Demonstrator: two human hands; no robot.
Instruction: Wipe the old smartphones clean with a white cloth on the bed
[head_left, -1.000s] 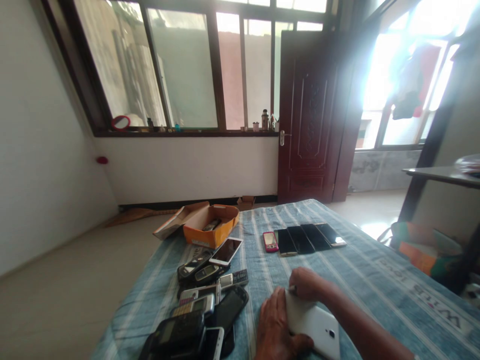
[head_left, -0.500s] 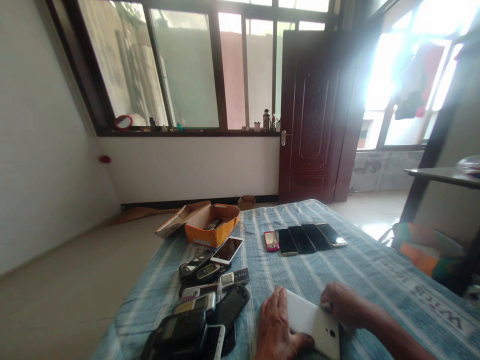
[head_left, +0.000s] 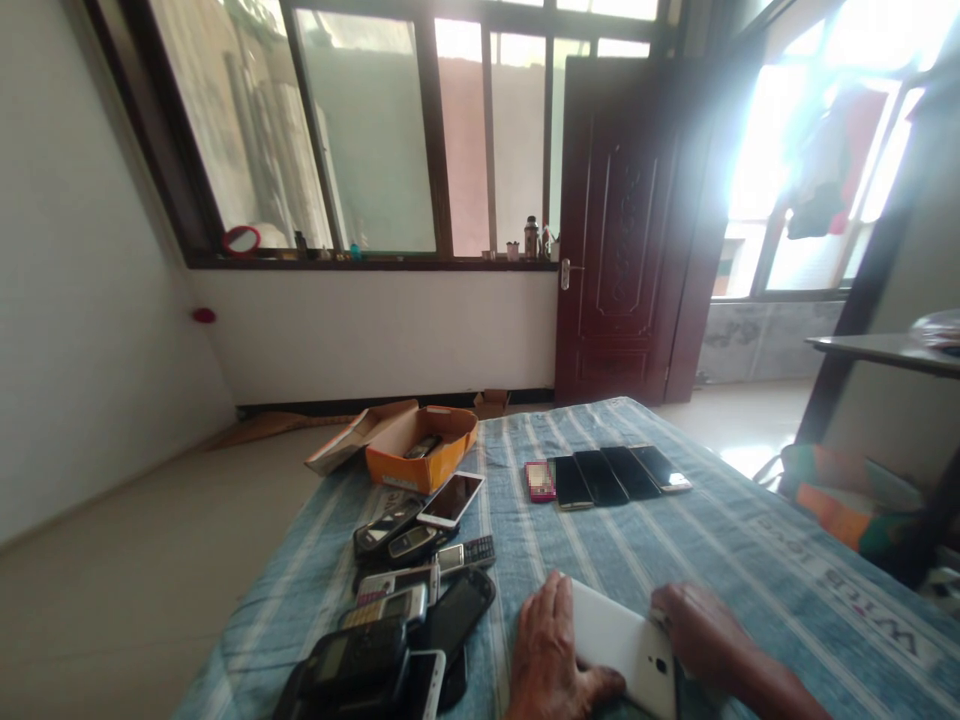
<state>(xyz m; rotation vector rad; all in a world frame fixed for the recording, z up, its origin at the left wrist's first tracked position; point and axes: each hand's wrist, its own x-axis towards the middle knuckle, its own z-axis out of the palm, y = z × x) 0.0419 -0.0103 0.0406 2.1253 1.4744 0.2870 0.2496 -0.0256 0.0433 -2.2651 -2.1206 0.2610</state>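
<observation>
A white smartphone (head_left: 616,632) lies back up on the striped cloth, its camera end toward me. My left hand (head_left: 551,655) grips its left side, fingers along the edge and thumb across the near part of the back. At the phone's right edge is my right hand (head_left: 705,635), closed, with a small whitish bit showing at the fingertips; what it is I cannot make out. Left of my hands is a heap of old phones, among them a black slider phone (head_left: 459,608), a keypad phone (head_left: 466,554) and a white-framed smartphone (head_left: 451,500).
Beyond the heap stands an open orange box (head_left: 421,466) with phones inside. A pink phone (head_left: 540,481) and a row of several dark-screened smartphones (head_left: 616,474) lie farther back on the blue striped cloth (head_left: 517,530). Behind is a brown door (head_left: 619,240).
My right hand has shifted slightly right and down along the phone's edge. My left hand and the white smartphone stay in place; the view has tilted a little.
</observation>
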